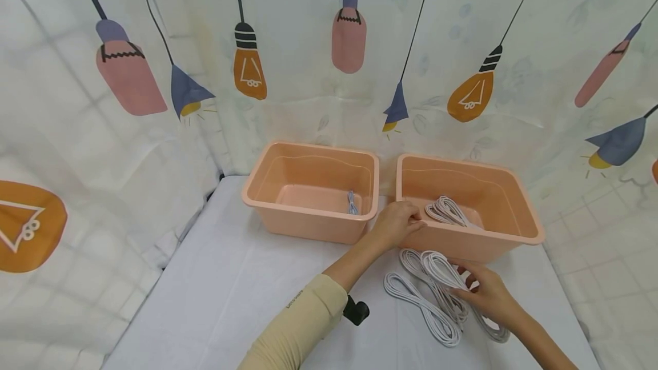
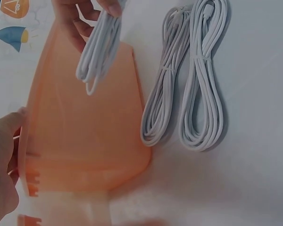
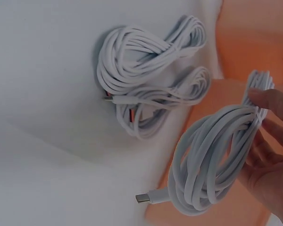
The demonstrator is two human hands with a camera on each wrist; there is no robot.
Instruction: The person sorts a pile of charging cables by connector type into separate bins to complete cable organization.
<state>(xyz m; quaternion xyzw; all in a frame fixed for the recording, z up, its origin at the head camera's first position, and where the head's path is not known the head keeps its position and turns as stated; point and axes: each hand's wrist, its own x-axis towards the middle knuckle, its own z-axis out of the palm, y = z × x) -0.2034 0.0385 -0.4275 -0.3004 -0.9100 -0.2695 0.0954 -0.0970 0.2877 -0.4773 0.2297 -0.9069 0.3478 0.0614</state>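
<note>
Worktop (image 1: 221,301), matte white. Two smooth peach tubs (image 1: 303,222), corners rounded. Before right tub (image 1: 462,244), two figure-eight cable coils (image 1: 424,307) lie; raised coil (image 1: 441,270) pinched in right hand (image 1: 488,293). Left hand (image 1: 396,222), fingers curled, grips that tub's rim. Flat, metal-tipped plug (image 3: 153,196) juts from raised coil.

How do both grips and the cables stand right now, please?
Left grip on right bin's rim. Right grip holding bundled white cable. Two more bundles on the table. Nothing obviously blocking.
</note>
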